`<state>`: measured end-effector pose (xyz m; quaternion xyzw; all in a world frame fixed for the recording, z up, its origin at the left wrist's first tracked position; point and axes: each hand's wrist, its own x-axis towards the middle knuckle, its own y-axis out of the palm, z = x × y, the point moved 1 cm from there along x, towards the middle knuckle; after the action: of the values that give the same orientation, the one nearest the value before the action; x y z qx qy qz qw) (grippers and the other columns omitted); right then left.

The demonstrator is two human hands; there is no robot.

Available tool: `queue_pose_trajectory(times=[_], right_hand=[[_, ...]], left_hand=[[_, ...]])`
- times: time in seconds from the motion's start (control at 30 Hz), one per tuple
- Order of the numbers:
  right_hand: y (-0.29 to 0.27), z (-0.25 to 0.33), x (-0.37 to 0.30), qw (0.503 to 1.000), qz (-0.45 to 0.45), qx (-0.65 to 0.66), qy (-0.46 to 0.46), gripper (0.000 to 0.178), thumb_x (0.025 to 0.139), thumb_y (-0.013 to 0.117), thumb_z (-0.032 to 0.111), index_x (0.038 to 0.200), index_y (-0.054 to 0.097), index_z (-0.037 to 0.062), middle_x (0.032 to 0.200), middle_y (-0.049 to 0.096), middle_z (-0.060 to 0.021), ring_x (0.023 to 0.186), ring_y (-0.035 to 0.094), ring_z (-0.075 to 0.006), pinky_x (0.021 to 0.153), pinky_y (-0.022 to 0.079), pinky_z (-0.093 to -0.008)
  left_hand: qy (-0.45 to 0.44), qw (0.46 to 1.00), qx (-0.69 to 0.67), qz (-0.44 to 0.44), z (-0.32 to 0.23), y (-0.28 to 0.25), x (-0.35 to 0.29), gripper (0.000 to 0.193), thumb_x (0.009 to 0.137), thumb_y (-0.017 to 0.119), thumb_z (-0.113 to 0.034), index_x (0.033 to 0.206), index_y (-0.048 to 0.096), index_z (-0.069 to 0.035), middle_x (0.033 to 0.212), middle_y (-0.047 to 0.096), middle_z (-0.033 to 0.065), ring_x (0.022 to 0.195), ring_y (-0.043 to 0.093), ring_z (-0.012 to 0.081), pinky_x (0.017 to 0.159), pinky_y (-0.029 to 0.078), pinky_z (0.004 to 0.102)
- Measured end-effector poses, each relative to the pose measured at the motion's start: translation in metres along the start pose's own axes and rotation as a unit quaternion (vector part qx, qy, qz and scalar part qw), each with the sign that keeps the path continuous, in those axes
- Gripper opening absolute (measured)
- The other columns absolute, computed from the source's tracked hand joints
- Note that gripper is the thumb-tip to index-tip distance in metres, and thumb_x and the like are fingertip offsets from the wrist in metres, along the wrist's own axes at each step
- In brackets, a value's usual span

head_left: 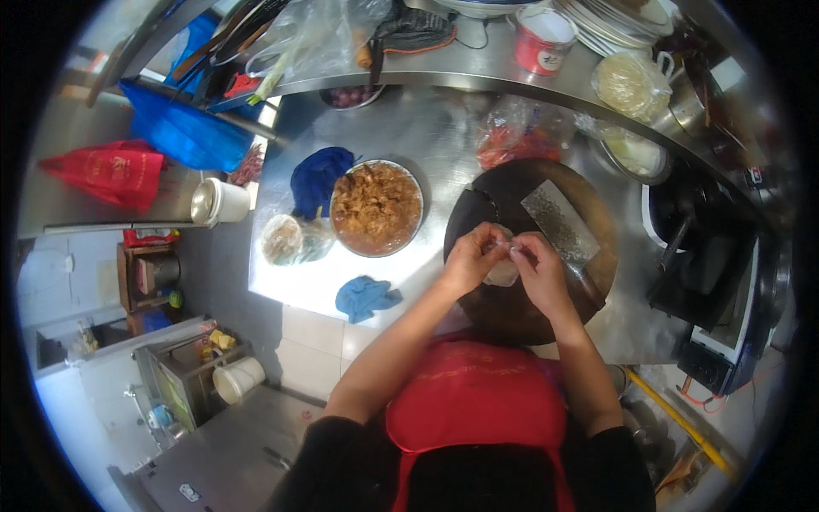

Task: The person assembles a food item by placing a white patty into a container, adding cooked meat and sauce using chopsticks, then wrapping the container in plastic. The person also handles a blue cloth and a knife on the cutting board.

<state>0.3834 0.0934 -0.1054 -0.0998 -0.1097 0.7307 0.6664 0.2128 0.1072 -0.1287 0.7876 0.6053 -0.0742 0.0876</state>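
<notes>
Over the round dark chopping block (pixel 478 316), both my hands pinch the top of a small clear plastic bag (pixel 502 275). The fingertips of my left hand (pixel 471 260) and my right hand (pixel 543 271) nearly meet at its gathered neck. The bag hangs below them with something pale inside that I cannot make out. A cleaver (pixel 556 218) lies flat on the block just beyond my right hand, its wide blade speckled with bits and its handle toward me. Left of the block stands a round metal basin (pixel 375 207) of brown, saucy chunks of food.
Around the basin lie a dark blue cloth (pixel 317 177), a bagged tub (pixel 281 239) and a light blue cloth (pixel 365 297). A bag of red food (pixel 522 136) sits behind the block. A steel shelf (pixel 478 70) overhangs the far side; dark equipment (pixel 704 273) stands at right.
</notes>
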Motion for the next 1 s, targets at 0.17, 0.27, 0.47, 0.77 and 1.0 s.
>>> queue_pose_trajectory(times=[0.17,0.27,0.47,0.77,1.0], right_hand=[[0.009,-0.020,0.006,1.000,0.004,0.021,-0.015,0.011,0.100,0.055,-0.001,0.110,0.059,0.0001,0.108,0.068,-0.0142,0.093,0.069,-0.0253,0.082,0.055,-0.0338],[0.015,-0.024,0.008,1.000,0.005,0.014,-0.007,0.018,0.101,0.051,-0.001,0.118,0.059,0.0019,0.111,0.068,-0.0159,0.095,0.069,-0.0283,0.084,0.055,-0.0359],[0.017,-0.016,0.002,1.000,0.017,-0.024,0.010,0.047,0.094,0.061,-0.001,0.139,0.051,0.0080,0.109,0.068,-0.0186,0.100,0.069,-0.0305,0.087,0.054,-0.0383],[0.027,-0.030,-0.003,0.991,-0.044,-0.104,-0.077,0.040,0.085,0.065,-0.011,0.121,0.053,0.0036,0.106,0.061,-0.0132,0.090,0.064,-0.0245,0.079,0.053,-0.0337],[0.023,-0.026,-0.004,0.993,-0.025,-0.054,-0.103,0.017,0.089,0.067,0.000,0.102,0.057,-0.0003,0.107,0.059,-0.0194,0.101,0.060,-0.0398,0.086,0.051,-0.0425]], left_hand=[[0.086,0.974,0.206,-0.021,-0.004,0.004,-0.008,0.014,0.095,0.066,-0.008,0.104,0.056,-0.007,0.093,0.063,0.0175,0.084,0.067,0.0350,0.072,0.054,0.0420],[0.208,0.917,0.338,-0.052,-0.010,0.006,-0.011,0.017,0.093,0.065,-0.008,0.108,0.058,-0.008,0.095,0.066,0.0169,0.086,0.067,0.0384,0.071,0.054,0.0457],[0.204,0.907,0.366,-0.049,-0.017,0.004,-0.009,0.035,0.082,0.064,-0.002,0.116,0.069,-0.009,0.106,0.072,0.0144,0.097,0.070,0.0340,0.080,0.058,0.0428],[0.064,0.944,0.322,-0.002,-0.023,-0.006,-0.004,0.018,0.095,0.061,-0.007,0.106,0.073,0.000,0.107,0.069,0.0230,0.101,0.067,0.0410,0.086,0.053,0.0439],[-0.051,0.994,0.089,0.031,-0.006,-0.015,0.008,0.009,0.094,0.066,-0.001,0.096,0.073,0.004,0.099,0.067,0.0137,0.096,0.066,0.0242,0.083,0.052,0.0352]])
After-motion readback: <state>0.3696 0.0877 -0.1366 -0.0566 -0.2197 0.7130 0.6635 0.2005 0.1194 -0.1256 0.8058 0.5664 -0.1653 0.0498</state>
